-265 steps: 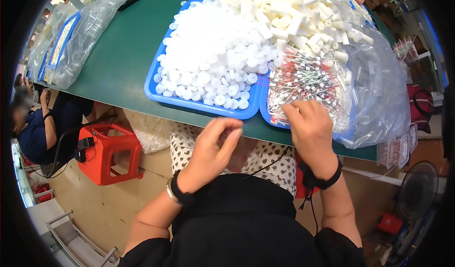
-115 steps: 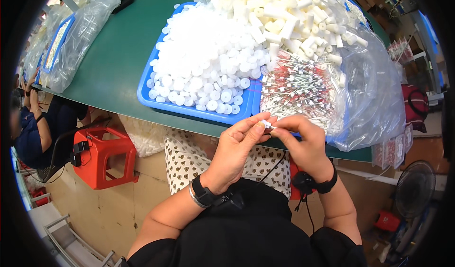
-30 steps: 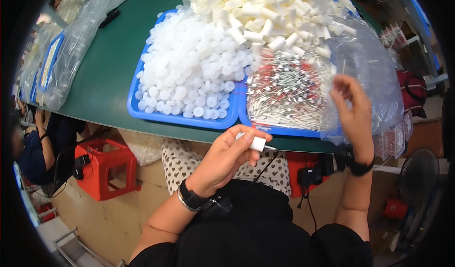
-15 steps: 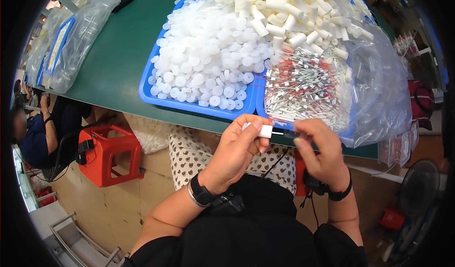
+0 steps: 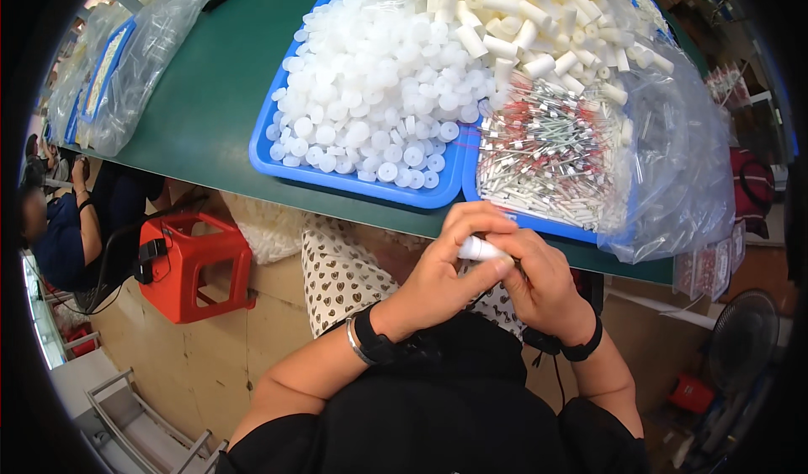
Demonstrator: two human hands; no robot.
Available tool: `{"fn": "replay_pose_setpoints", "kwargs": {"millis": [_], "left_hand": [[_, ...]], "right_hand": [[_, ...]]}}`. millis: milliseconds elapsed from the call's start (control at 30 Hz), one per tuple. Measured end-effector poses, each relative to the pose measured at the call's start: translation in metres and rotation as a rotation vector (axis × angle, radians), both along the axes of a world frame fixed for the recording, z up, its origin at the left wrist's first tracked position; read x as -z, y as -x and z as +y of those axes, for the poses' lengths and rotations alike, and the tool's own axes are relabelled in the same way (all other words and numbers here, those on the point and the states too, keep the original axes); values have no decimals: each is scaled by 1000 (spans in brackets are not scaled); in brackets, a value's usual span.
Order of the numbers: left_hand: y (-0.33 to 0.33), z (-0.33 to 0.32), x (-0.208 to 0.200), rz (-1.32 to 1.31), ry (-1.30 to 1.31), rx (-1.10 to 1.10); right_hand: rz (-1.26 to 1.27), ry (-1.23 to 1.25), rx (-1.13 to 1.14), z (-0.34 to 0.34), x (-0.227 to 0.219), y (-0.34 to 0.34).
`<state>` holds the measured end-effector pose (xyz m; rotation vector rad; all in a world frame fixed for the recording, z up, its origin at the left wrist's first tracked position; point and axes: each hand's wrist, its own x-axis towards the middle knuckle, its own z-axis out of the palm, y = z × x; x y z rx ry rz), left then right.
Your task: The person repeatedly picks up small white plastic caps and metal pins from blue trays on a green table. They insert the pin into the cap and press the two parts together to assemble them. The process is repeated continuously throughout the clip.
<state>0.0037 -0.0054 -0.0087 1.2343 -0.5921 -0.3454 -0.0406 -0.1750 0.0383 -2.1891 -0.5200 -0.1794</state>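
In front of my lap, just off the table edge, both hands meet around a short white cylinder (image 5: 478,248). My left hand (image 5: 450,274) is closed on it, thumb along its near side. The fingers of my right hand (image 5: 545,282) are bent and press together at its right end; whatever sits between those fingertips is hidden. Beyond them is a blue tray (image 5: 539,223) of thin white, red and metallic stick-like parts (image 5: 551,154). To its left, another blue tray (image 5: 353,186) is heaped with translucent white discs (image 5: 362,95).
Cream-coloured tubes (image 5: 522,19) pile up behind the trays, with a clear plastic bag (image 5: 677,154) at the right. A red stool (image 5: 198,268) stands left on the floor, near a seated person (image 5: 63,238). At the right is a black fan (image 5: 742,339).
My right hand has come left and closed in against my left hand. The white piece, its thin rod showing before, is now tilted and mostly covered by fingers.
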Motion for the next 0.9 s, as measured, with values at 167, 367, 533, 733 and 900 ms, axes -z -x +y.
{"fn": "replay_pose_setpoints", "kwargs": {"millis": [167, 367, 533, 733, 900], "left_hand": [[8, -3, 1, 273, 168, 184], [7, -3, -10, 581, 274, 236], [4, -1, -14, 762, 396, 261], [10, -1, -11, 854, 465, 303], [17, -6, -8, 836, 519, 237]], "right_hand": [[-64, -52, -50, 6, 10, 3], [-95, 64, 44, 13, 11, 0], [-86, 26, 142, 11, 16, -1], [-83, 105, 68, 9, 11, -2], [-99, 220, 171, 26, 11, 3]]}}
